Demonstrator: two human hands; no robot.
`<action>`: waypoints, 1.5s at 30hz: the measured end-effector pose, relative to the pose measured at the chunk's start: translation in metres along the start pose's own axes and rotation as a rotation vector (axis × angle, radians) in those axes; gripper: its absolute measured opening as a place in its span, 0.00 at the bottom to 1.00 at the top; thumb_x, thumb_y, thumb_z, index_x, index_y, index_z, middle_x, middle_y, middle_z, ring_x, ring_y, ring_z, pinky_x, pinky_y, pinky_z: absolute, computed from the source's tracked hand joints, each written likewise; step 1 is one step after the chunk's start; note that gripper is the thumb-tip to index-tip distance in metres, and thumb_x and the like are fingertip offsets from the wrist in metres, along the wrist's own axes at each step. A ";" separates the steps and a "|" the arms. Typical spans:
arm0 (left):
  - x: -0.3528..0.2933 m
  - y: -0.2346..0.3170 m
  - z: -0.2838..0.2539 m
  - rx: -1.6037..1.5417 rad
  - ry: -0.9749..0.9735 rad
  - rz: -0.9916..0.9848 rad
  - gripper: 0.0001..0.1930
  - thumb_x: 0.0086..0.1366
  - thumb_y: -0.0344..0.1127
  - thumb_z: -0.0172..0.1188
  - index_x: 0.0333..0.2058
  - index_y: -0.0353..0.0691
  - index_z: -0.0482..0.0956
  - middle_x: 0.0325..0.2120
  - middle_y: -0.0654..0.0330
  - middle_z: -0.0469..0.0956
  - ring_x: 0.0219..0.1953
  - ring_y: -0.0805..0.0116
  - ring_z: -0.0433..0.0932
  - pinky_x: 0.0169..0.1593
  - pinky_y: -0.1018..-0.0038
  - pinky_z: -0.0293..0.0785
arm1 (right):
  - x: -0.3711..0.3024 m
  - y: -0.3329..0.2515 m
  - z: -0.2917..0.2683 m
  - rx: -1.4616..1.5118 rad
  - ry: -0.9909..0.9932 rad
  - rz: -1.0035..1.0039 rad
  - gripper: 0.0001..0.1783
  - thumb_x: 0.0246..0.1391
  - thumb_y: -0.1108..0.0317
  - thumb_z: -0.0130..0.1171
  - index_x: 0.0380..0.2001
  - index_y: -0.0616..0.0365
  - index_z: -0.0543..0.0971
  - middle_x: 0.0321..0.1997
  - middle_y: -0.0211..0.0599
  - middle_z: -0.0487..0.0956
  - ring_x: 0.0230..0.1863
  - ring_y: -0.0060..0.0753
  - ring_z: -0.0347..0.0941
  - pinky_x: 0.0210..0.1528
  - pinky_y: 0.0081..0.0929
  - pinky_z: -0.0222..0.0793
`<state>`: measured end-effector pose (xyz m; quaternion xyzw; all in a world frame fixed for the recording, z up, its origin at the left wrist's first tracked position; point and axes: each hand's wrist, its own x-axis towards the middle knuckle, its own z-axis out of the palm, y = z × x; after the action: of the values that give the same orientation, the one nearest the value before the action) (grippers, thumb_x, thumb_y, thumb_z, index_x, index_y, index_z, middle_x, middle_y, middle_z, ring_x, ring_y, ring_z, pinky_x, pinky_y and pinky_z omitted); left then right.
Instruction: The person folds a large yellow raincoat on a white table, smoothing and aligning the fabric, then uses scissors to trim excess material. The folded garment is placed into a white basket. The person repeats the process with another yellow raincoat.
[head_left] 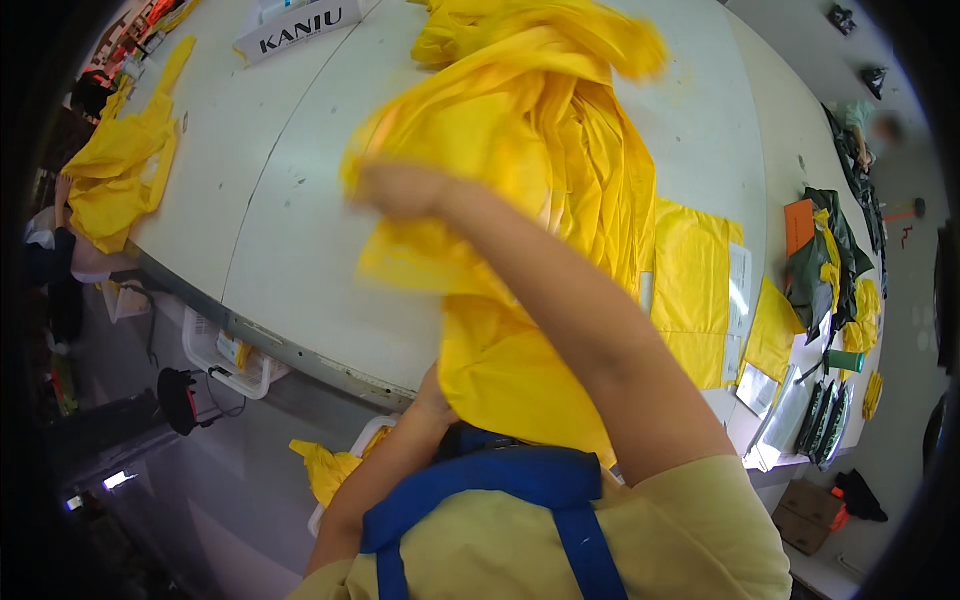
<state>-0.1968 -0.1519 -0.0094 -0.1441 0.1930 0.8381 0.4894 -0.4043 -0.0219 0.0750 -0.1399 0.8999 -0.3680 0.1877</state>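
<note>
A large, shiny yellow garment (pixel 600 180) lies bunched and folded across the table before me, its near end hanging over the edge against my body. My right hand (pixel 400 190) reaches across to the garment's left side; motion blurs it, but it looks closed on the cloth, which is smeared around it. Low at the table edge, my left hand (pixel 436 398) is against the garment's near left border. Its fingers are hidden by the cloth, so their grip does not show.
Flat yellow pieces (pixel 695 285) with clear plastic packaging lie to the right, before dark green bundles (pixel 812 275). A white box (pixel 300 30) stands at the far left. Another person handles a yellow garment (pixel 130 165) leftward. Under the table edge sits a white bin (pixel 225 360).
</note>
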 end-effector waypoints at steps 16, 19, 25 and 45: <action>-0.037 -0.019 -0.031 -0.130 0.084 0.068 0.27 0.68 0.53 0.44 0.61 0.47 0.61 0.59 0.59 0.66 0.59 0.58 0.66 0.60 0.57 0.64 | -0.335 -0.119 0.040 0.995 0.550 -0.687 0.24 0.61 0.49 0.41 0.44 0.58 0.75 0.44 0.39 0.75 0.47 0.39 0.69 0.49 0.36 0.65; -0.041 -0.017 -0.034 -0.088 0.113 0.056 0.26 0.68 0.53 0.46 0.60 0.48 0.62 0.58 0.60 0.67 0.58 0.60 0.67 0.59 0.58 0.66 | -0.344 -0.128 0.052 0.973 0.608 -0.698 0.23 0.61 0.50 0.41 0.44 0.58 0.74 0.44 0.38 0.75 0.48 0.39 0.69 0.50 0.36 0.64; -0.053 -0.019 -0.024 -0.080 0.012 0.020 0.27 0.67 0.52 0.48 0.60 0.47 0.62 0.58 0.60 0.67 0.58 0.59 0.68 0.59 0.58 0.66 | -0.353 -0.140 0.070 0.951 0.688 -0.689 0.22 0.61 0.52 0.41 0.44 0.58 0.74 0.45 0.37 0.75 0.50 0.38 0.68 0.53 0.36 0.62; -0.080 -0.058 -0.086 0.026 0.076 0.115 0.27 0.68 0.50 0.46 0.62 0.45 0.59 0.58 0.57 0.65 0.59 0.59 0.65 0.60 0.62 0.64 | -0.291 0.001 0.223 0.734 0.074 0.261 0.23 0.57 0.64 0.53 0.55 0.60 0.68 0.53 0.47 0.71 0.56 0.43 0.66 0.61 0.29 0.57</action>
<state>-0.1029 -0.2274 -0.0617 -0.1580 0.2301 0.8562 0.4348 -0.0471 -0.0436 -0.0043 0.0654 0.7249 -0.6432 0.2376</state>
